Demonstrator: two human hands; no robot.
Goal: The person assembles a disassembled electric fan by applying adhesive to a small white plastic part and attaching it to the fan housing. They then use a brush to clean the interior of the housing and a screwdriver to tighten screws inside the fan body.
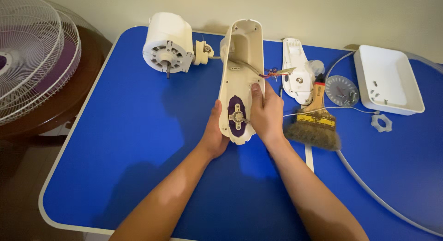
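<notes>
An open cream fan housing shell lies lengthwise on the blue table, its hollow side up, with wires inside and a purple patch with a metal fitting near its close end. My left hand grips the shell's left edge at that end. My right hand holds its right edge, thumb pressed inside the shell. A white fan motor sits at the table's far left, joined to the shell by a small neck piece.
A second cream cover plate, a paint brush, a clear round dial with screws, a white tray holding screws and a white plastic nut lie right. Fan grilles rest on a brown table left.
</notes>
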